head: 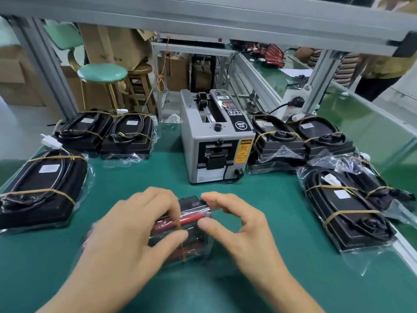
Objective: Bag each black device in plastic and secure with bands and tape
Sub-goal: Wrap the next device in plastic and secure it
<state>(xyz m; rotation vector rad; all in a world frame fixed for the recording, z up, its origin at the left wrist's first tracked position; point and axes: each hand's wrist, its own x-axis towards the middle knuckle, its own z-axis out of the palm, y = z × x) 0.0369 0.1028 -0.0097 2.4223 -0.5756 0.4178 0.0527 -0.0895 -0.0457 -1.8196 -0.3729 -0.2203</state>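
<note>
I have both hands on the bagged device [189, 224] at the near middle of the desk [259, 267]. My left hand [135, 224] lies over the bag's left part, fingers curled, thumb and forefinger pinching the brown band [180, 236] that runs across the plastic, probably to seat it so the bag stays closed. My right hand [234, 222] sits at the bag's right end, thumb and forefinger bent toward each other and touching the plastic there, other fingers loosely curled; looks like it steadies or folds the loose end, though how firm the grip is I can't tell. Red parts show through the plastic.

The tape machine [216, 136] stands straight ahead at the middle of the desk, its outlet facing me, so tape is an easy reach once the band is on. Finished packs [42, 188] with two bands each are stacked along the left edge, and more banded packs [345, 208] lie along the right edge, keeping the middle for work. My guess: banding step in hand, taping not yet done on this one.
</note>
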